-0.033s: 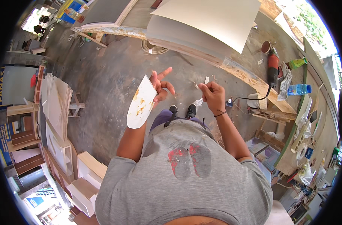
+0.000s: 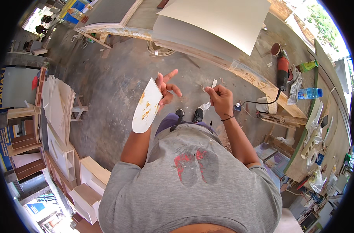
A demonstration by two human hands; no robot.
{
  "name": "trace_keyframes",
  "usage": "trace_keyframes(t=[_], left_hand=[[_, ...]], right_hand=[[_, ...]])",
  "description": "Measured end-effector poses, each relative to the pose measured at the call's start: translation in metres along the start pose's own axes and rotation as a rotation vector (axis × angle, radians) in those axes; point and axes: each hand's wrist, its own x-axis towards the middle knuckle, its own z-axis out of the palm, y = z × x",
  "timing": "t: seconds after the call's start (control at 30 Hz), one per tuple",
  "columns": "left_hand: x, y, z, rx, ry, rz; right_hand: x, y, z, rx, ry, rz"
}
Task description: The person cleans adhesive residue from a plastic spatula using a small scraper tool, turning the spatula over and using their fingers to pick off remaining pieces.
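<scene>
In my left hand [image 2: 167,90] is a thin white board piece [image 2: 140,115] with one rounded end and a pointed corner, smeared with yellow-brown stains. My thumb is at its edge, and the other fingers stretch out beside it, spread apart. To the right, my right hand [image 2: 222,100] is closed in a pinch, with a dark band around the wrist. A small, thin, shiny thing [image 2: 202,88] sticks out past its thumb and index finger, too small to name. The two hands are apart, above the concrete floor [image 2: 107,85].
A workbench [image 2: 258,83] ahead carries a large pale sheet [image 2: 219,19], a red-and-black power sander [image 2: 282,70], a green bottle [image 2: 308,65] and a blue-capped water bottle [image 2: 309,93]. Coiled cable [image 2: 160,49] lies on the floor. Stacked panels [image 2: 59,105] and wooden boxes [image 2: 85,198] stand left.
</scene>
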Motion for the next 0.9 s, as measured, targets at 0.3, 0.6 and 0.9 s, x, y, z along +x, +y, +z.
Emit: trace_keyframes(t=[0.3,0.6,0.9], left_hand=[[-0.011,0.006,0.011,-0.044,0.122,-0.001],[-0.042,0.008,-0.005,0.054,0.282,0.056],[-0.059,0.001,-0.052,0.479,1.085,0.321]], right_hand=[[-0.005,-0.013,0.032,0.028,-0.089,-0.255],[0.003,-0.026,0.066,-0.13,-0.21,-0.251],[0.008,-0.048,0.105,0.053,-0.477,0.012]])
